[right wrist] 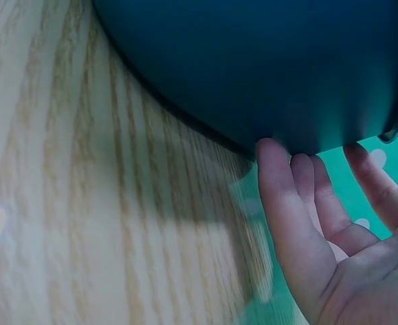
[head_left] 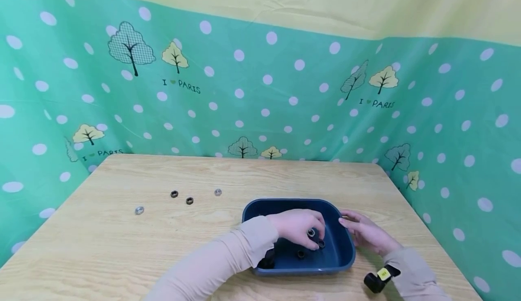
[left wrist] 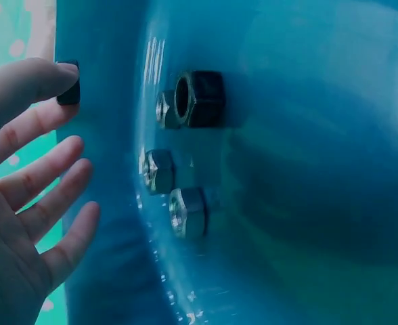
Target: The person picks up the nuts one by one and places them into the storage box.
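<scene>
1. The left hand (head_left: 295, 228) is inside the blue tray (head_left: 343, 256) and pinches one black nut (head_left: 311, 233) in its fingertips. More nuts (left wrist: 185, 162) lie just below the fingers.
2. The right hand (head_left: 366, 233) is open, its straight fingers pressed on the tray's outer wall to steady it.
3. This looks like the picking-up step; next the nut must be lifted clear of the rim.
4. Left of the hands, four small nuts (head_left: 182, 197) lie on the wooden table (head_left: 122, 246). A green dotted cloth (head_left: 264, 88) hangs behind.

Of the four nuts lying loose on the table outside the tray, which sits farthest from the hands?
The silver nut at the far left, nearest the table's left edge; the two black nuts and the other silver nut lie closer to the blue tray.
</scene>
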`<state>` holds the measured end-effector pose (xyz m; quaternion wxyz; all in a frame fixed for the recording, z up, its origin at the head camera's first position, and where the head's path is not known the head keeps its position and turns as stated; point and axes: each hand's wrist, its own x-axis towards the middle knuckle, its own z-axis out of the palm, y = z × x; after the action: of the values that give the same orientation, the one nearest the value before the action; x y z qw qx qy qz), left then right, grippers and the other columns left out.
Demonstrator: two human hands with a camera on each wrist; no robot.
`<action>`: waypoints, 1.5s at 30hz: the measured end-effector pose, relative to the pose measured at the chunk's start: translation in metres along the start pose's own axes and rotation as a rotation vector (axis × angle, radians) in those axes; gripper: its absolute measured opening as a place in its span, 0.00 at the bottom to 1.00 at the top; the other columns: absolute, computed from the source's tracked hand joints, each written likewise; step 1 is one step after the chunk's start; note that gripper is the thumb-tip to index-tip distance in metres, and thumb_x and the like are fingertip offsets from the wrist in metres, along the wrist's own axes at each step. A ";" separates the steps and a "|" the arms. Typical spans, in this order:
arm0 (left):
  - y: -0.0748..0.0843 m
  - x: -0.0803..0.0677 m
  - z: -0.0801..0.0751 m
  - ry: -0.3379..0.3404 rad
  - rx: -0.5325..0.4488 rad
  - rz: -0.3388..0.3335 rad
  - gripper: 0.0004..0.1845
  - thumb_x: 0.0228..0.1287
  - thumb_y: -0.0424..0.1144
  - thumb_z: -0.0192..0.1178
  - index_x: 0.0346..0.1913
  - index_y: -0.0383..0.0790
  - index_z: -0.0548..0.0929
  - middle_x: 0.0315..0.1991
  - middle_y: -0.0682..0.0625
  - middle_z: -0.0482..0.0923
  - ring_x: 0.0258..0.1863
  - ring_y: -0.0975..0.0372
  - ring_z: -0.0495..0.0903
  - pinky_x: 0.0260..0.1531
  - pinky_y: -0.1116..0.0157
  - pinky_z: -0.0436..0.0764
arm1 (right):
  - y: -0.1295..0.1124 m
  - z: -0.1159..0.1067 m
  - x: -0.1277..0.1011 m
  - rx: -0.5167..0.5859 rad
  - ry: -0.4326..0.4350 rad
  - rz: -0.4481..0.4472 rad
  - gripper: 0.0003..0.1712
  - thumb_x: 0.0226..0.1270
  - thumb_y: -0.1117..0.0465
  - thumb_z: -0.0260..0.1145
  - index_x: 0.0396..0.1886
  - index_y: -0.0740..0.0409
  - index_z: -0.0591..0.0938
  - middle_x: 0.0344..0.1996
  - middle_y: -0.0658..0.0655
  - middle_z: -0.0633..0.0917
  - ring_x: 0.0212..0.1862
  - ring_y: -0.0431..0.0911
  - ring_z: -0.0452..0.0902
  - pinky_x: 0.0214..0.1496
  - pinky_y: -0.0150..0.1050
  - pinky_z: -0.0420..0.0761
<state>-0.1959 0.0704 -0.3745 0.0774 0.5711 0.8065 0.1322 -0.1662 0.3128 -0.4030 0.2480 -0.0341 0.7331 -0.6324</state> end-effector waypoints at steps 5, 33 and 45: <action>0.000 0.000 0.010 -0.034 0.016 0.040 0.06 0.59 0.46 0.65 0.38 0.51 0.85 0.48 0.58 0.74 0.46 0.71 0.71 0.49 0.82 0.67 | 0.001 0.002 0.001 0.003 -0.024 -0.007 0.33 0.74 0.53 0.51 0.67 0.71 0.54 0.47 0.44 0.81 0.48 0.37 0.78 0.51 0.48 0.79; 0.000 0.002 0.016 -0.100 0.079 0.069 0.08 0.56 0.48 0.66 0.39 0.56 0.86 0.64 0.51 0.66 0.62 0.64 0.64 0.58 0.75 0.65 | -0.001 0.001 0.001 0.015 -0.028 -0.004 0.31 0.74 0.53 0.51 0.67 0.68 0.56 0.47 0.42 0.81 0.48 0.37 0.78 0.51 0.46 0.79; -0.002 0.006 0.019 -0.121 0.150 0.082 0.07 0.53 0.50 0.68 0.36 0.57 0.86 0.61 0.53 0.69 0.59 0.64 0.65 0.56 0.72 0.67 | 0.001 0.000 0.001 0.020 -0.030 -0.004 0.30 0.74 0.54 0.50 0.66 0.67 0.58 0.44 0.42 0.82 0.47 0.37 0.79 0.50 0.43 0.78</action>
<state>-0.1944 0.0776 -0.3934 0.0774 0.6147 0.7839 0.0398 -0.1667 0.3129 -0.4037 0.2578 -0.0427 0.7230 -0.6395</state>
